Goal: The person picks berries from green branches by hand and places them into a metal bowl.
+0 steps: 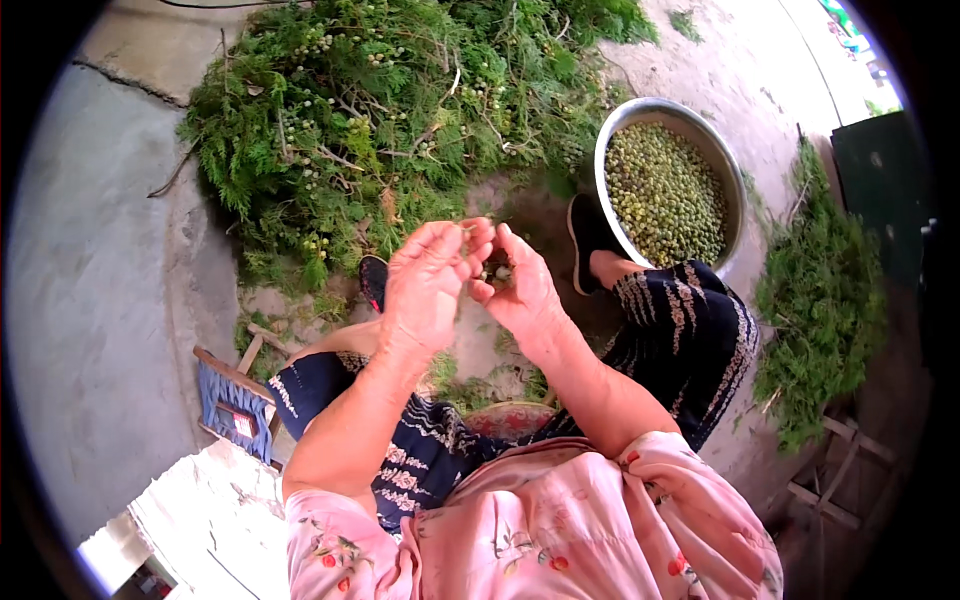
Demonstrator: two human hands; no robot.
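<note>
My left hand (pixel 428 275) is raised in front of my lap, its thumb and fingers pinched together. A thin greenish bit shows at those fingertips, too small to name. Close beside it, my right hand (pixel 530 300) curls around several small round cones (pixel 497 271), partly hidden by its fingers. The fingertips of both hands nearly meet. Beyond them lies a large heap of green conifer branches (pixel 330 150) bearing pale round cones. To the right stands a metal basin (pixel 737 190) filled with loose green and brownish cones (pixel 665 185).
My shoes and spread knees flank the ground below my hands, where green scraps (pixel 465 390) lie. More conifer branches (pixel 820 300) are piled at the far right, near a wooden frame (pixel 840 470). A small stool with blue webbing (pixel 232 405) stands at the left.
</note>
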